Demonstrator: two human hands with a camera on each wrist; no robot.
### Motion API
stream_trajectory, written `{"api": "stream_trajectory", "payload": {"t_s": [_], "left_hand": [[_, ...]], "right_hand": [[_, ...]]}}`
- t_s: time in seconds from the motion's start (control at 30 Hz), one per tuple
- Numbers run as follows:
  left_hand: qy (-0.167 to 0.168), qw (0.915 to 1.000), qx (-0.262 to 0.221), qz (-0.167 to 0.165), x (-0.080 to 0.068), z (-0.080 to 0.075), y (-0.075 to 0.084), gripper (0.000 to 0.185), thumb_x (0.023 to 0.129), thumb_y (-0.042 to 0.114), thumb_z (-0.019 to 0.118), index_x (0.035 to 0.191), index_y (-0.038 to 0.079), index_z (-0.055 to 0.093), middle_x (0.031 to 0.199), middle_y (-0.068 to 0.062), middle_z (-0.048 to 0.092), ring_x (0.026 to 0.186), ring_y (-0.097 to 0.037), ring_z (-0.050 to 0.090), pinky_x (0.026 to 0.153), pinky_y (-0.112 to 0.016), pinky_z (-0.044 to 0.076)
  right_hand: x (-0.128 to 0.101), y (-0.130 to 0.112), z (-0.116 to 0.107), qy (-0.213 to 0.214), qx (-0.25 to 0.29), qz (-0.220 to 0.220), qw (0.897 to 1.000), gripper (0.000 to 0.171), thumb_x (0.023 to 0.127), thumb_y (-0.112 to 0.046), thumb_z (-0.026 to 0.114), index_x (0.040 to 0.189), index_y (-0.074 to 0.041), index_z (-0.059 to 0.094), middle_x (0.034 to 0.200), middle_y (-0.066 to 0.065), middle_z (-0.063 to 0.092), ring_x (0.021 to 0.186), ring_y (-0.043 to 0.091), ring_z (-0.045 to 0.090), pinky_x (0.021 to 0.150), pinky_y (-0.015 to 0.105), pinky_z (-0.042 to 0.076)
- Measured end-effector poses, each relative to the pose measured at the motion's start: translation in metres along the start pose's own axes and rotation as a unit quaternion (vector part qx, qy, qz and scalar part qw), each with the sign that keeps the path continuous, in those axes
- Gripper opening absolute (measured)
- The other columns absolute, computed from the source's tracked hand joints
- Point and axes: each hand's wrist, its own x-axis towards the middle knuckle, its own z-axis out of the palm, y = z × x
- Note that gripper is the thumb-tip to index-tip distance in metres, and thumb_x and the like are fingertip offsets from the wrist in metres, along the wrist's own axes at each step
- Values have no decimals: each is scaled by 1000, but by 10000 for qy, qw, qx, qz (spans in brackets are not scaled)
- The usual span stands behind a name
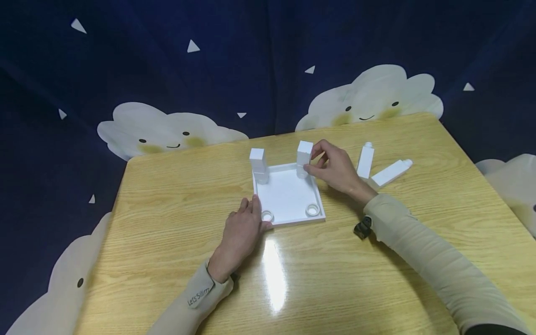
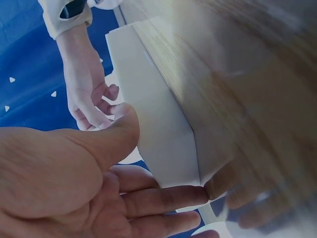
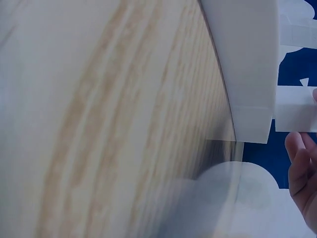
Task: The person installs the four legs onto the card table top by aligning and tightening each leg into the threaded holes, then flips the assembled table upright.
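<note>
A white square panel with a raised rim [image 1: 289, 197] lies on the wooden table in the head view. One white square post [image 1: 258, 163] stands upright at its back left corner, another [image 1: 304, 152] at its back right. Round sockets [image 1: 312, 210] sit in the two front corners. My right hand [image 1: 337, 170] holds the back right post between thumb and fingers; the right wrist view shows fingers around that post [image 3: 294, 109]. My left hand [image 1: 243, 228] grips the panel's front left corner, fingers along the left side and thumb at the front edge [image 2: 158, 124].
Two loose white posts with narrower round ends, one pointing away [image 1: 365, 160] and one angled right [image 1: 391, 173], lie to the right of the panel, beyond my right wrist. A dark blue curtain with cloud prints [image 1: 272, 70] hangs behind the table [image 1: 180, 195].
</note>
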Motion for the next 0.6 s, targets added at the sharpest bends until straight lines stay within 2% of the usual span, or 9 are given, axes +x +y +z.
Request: {"api": "stream_trajectory", "payload": {"t_s": [0.23, 0.47, 0.6], "left_hand": [[-40, 10000, -5, -34, -1, 1, 0, 85, 91, 46, 66, 144, -15, 40, 136, -29, 56, 129, -45, 51, 89, -57, 52], [95, 9999, 71, 36, 0, 2, -1, 84, 89, 45, 70, 142, -15, 43, 133, -29, 58, 127, -44, 53, 86, -57, 54], [160, 9998, 98, 81, 0, 1, -1, 84, 88, 45, 69, 141, -15, 43, 133, -28, 59, 126, -44, 54, 84, -56, 55]], "right_hand": [[1, 0, 1, -30, -29, 15, 10000, 37, 85, -28, 82, 108, -13, 58, 96, 0, 63, 73, 16, 59, 60, 31, 46], [3, 1, 3, -65, -310, -330, 9990, 39, 84, -29, 84, 112, -12, 64, 90, 0, 58, 72, 15, 56, 62, 32, 46], [4, 0, 4, -39, -315, -354, 9989, 45, 83, -29, 85, 119, -11, 64, 88, 0, 59, 71, 16, 56, 61, 31, 47]]}}
